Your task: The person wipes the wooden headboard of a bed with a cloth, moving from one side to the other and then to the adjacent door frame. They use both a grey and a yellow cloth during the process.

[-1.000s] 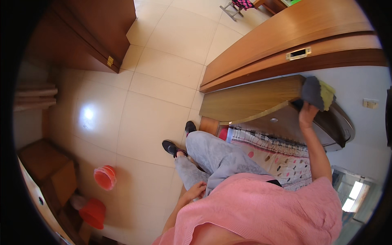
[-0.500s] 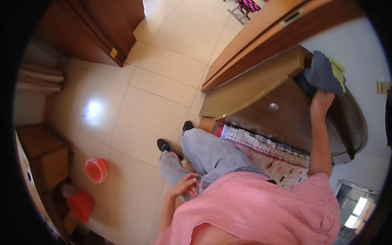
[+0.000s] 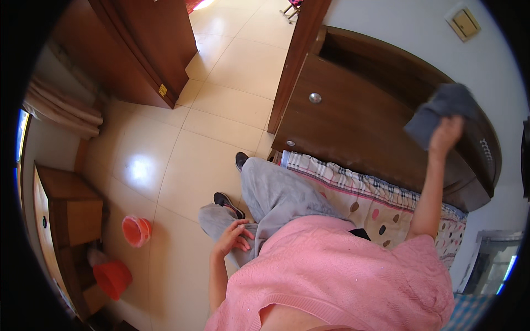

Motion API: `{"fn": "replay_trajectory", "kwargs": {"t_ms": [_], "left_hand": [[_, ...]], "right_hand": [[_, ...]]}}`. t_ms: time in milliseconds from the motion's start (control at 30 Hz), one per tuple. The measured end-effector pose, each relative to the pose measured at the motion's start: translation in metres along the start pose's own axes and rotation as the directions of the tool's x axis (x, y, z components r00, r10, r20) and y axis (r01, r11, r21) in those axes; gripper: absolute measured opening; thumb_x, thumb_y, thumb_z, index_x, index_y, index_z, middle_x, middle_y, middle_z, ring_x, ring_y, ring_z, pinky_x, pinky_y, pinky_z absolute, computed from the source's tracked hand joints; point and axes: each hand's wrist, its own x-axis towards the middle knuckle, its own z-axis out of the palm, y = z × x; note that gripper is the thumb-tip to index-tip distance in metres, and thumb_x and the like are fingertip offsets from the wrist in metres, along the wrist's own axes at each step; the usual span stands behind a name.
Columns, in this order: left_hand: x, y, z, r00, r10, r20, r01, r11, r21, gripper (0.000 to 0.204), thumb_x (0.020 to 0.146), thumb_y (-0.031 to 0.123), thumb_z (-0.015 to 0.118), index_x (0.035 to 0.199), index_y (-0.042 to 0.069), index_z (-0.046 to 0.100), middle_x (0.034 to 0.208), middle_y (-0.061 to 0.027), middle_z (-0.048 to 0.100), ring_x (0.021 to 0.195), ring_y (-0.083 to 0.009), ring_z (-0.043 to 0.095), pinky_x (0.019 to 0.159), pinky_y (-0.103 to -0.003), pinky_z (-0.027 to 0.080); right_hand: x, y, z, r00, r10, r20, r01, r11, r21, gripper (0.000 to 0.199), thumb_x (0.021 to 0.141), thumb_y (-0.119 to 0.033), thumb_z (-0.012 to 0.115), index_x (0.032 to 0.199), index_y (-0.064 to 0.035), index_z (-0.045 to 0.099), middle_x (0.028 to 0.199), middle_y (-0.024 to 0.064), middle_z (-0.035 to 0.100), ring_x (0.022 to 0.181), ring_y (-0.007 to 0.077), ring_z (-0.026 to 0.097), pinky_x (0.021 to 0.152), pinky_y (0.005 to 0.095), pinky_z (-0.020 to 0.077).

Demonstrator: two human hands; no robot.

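Observation:
A grey cloth [image 3: 440, 110] is bunched in my right hand [image 3: 448, 133], whose arm reaches out to the right. Hand and cloth are over the dark brown wooden headboard [image 3: 359, 107], near its curved right part; whether the cloth presses on the wood I cannot tell. My left hand [image 3: 234, 237] rests by my thigh on the grey trousers [image 3: 287, 187], fingers loosely apart with nothing in them. Beside my legs lies the bed with its dotted and checked bedding [image 3: 370, 212].
On the tiled floor at left stand a pink-orange basket [image 3: 136, 230] and a red bucket [image 3: 113, 278], beside a wooden cabinet [image 3: 72, 220]. A brown door [image 3: 143, 49] stands at the far left. A light switch [image 3: 464, 25] is on the wall above the headboard.
My view has turned toward the headboard, showing more of its front and top shelf. The cloth has moved from the headboard's upper edge to its right part. My left hand stays at my thigh.

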Motion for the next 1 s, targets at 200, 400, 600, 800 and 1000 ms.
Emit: {"fn": "replay_trajectory", "kwargs": {"t_ms": [200,400,600,800,1000], "left_hand": [[-0.009,-0.001,0.002,0.998,0.056,0.019,-0.056,0.998,0.020,0.046,0.107,0.027,0.045,0.147,0.006,0.037,0.102,-0.0162,0.070,0.067,-0.0219,0.070,0.061,-0.033,0.060],[-0.009,0.000,0.009,0.999,0.043,-0.004,-0.042,0.997,0.062,0.046,0.107,0.026,0.045,0.147,0.006,0.036,0.103,-0.0167,0.070,0.068,-0.0215,0.070,0.062,-0.034,0.061],[0.010,0.018,0.017,0.998,-0.021,-0.055,0.027,0.994,0.106,0.045,0.107,0.029,0.044,0.146,0.007,0.039,0.103,-0.0169,0.070,0.066,-0.0212,0.069,0.061,-0.033,0.060],[0.014,0.019,0.030,0.974,-0.013,-0.225,0.036,0.995,0.095,0.044,0.107,0.032,0.046,0.143,0.008,0.042,0.101,-0.0150,0.071,0.068,-0.0203,0.069,0.061,-0.033,0.059],[0.004,0.073,0.061,0.796,0.430,-0.427,-0.275,0.884,0.377,0.044,0.101,0.038,0.057,0.131,0.006,0.058,0.103,-0.0086,0.071,0.091,-0.0177,0.067,0.085,-0.033,0.053]], "right_hand": [[-0.057,0.020,0.068,0.949,-0.183,0.255,0.263,0.907,-0.329,0.013,0.097,-0.020,0.056,0.100,-0.0077,0.061,0.099,0.0074,0.063,0.100,0.0305,0.058,0.090,0.0424,0.0424],[-0.048,-0.027,0.090,0.907,-0.265,0.327,0.360,0.891,-0.276,0.011,0.088,-0.017,0.064,0.094,-0.0100,0.059,0.091,0.0070,0.059,0.093,0.0294,0.058,0.084,0.0437,0.0424],[-0.039,-0.103,0.149,0.879,-0.367,0.305,0.405,0.912,-0.068,0.014,0.084,-0.018,0.069,0.093,-0.0107,0.061,0.088,0.0062,0.059,0.090,0.0273,0.059,0.082,0.0424,0.0431],[-0.030,-0.110,0.169,0.851,-0.423,0.311,0.414,0.905,0.099,0.018,0.084,-0.021,0.071,0.097,-0.0107,0.063,0.088,0.0054,0.060,0.087,0.0245,0.060,0.082,0.0385,0.0445],[-0.032,-0.049,0.111,0.856,-0.375,0.356,0.387,0.921,0.040,0.020,0.082,-0.024,0.074,0.091,-0.0120,0.060,0.085,0.0046,0.058,0.086,0.0238,0.060,0.081,0.0380,0.0442]]}}
